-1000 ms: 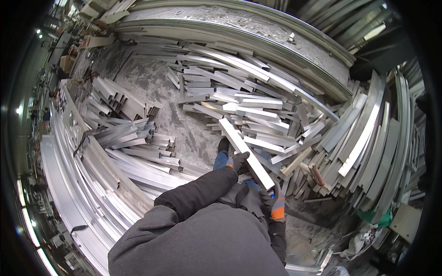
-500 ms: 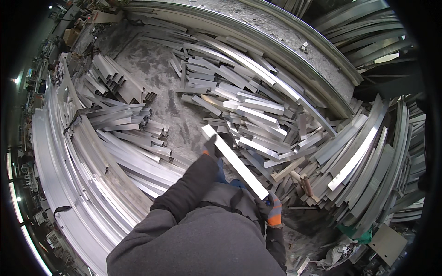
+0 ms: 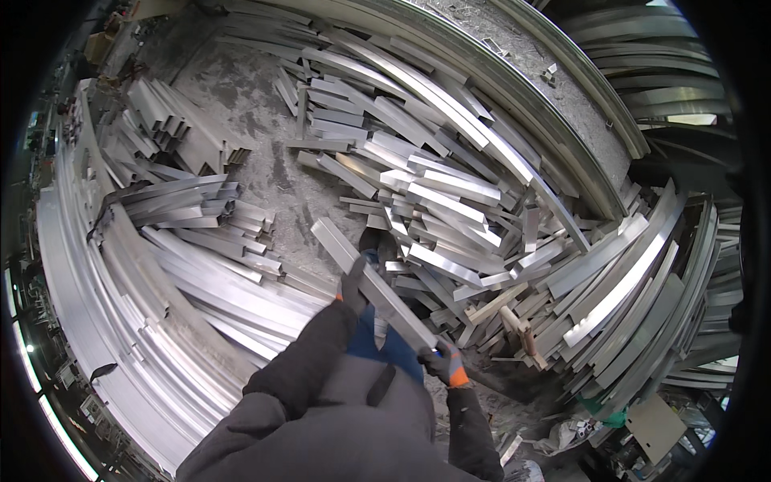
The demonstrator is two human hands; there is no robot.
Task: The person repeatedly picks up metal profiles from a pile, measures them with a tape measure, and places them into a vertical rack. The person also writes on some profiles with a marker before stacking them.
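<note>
A short length of silvery metal profile (image 3: 384, 296) slants across in front of my body, its far end to the left and its near end to the right. My left hand (image 3: 352, 283), in a dark glove with an orange cuff, is closed on it along its left edge, short of the far end. At the near end my right hand (image 3: 446, 364), in a grey glove with an orange band, grips the same piece. Just beyond it lies a loose heap of cut metal profiles (image 3: 450, 193). My fingers are partly hidden by the gloves and the piece.
Long metal profiles (image 3: 104, 321) are stacked on my left, with bundles of shorter channels (image 3: 181, 205) beside them. More long strips (image 3: 626, 297) lie at right, near a wooden piece (image 3: 518, 325). A long metal beam (image 3: 554, 132) runs behind the heap.
The metal profile has come nearer my body and shifted left, tilting so its bright face looks darker. Both hands moved with it, still holding on. The view has shifted slightly.
</note>
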